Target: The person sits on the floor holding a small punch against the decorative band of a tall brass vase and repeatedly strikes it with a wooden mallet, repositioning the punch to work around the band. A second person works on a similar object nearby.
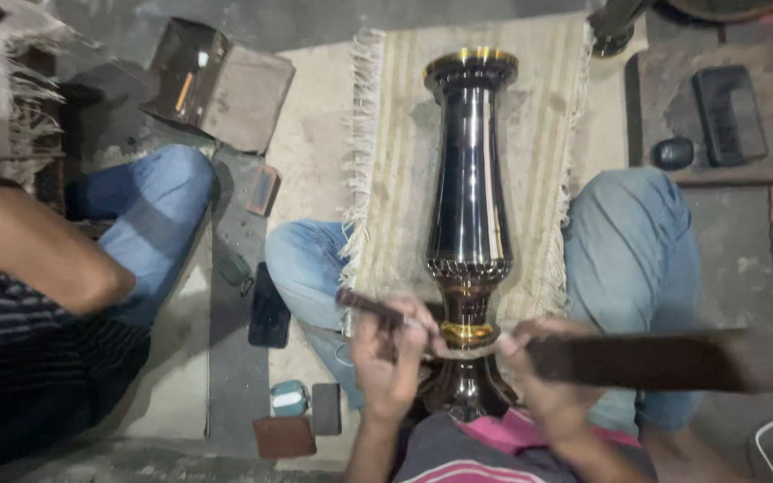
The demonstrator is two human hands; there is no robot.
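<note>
The fingers [378, 344] of the left hand [388, 367] are curled tight around a thin dark tool [370, 306], whose tip angles up and to the left of them. Just to the right of these fingers stands the narrow brass neck of a tall dark polished vase [469, 206], which lies lengthwise across the person's lap, its flared gold-rimmed mouth far above the fingers and its foot tucked below them against the pink-striped shirt [494, 447]. A fringed cream cloth [404, 143] is spread under the vase, over the person's blue-jeaned knees on either side. Right of the neck, the right hand [543, 376] has its fingers [516, 344] closed on the end of a long dark flat bar [646, 360] that runs out to the right, blurred.

Far to the left of the fingers, another person sits in blue jeans [158, 210], with a bare forearm [38, 241] in view. Between that person and the left fingers, a black phone [269, 309] lies on the floor, with a small teal case [289, 398] and brown blocks [284, 436] below it. Up to the right, a dark brush [729, 114] rests on a slab.
</note>
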